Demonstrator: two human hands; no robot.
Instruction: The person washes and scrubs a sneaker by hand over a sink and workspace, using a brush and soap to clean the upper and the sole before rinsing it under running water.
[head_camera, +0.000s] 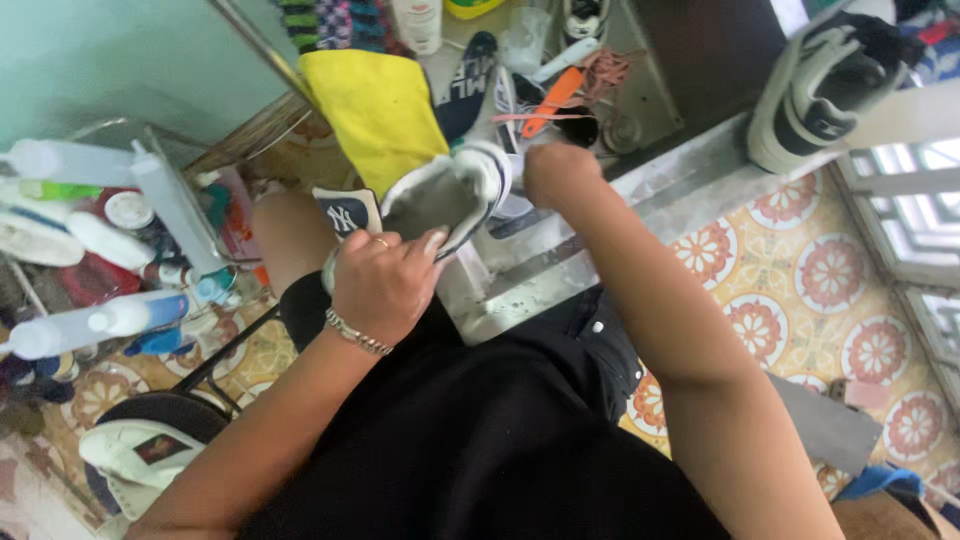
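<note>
At the far left stands a crowd of plastic bottles (100, 255) — white and clear bodies, blue caps (some lying on their sides). Among them a round white lid (128, 209) with a red label. At the top edge, 1 white bottle (418, 22) with a pale label.

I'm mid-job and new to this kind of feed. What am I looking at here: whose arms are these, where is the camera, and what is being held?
One camera, worn on a person's head, looks down at their own bare arms and lap. The left hand grips a white sneaker by its open collar. The right hand is at the shoe's far side, mostly hidden, so its grip is unclear. Beyond lie a yellow cloth and an orange brush. Spray bottles crowd a rack on the left. Another sneaker sits top right.
</note>
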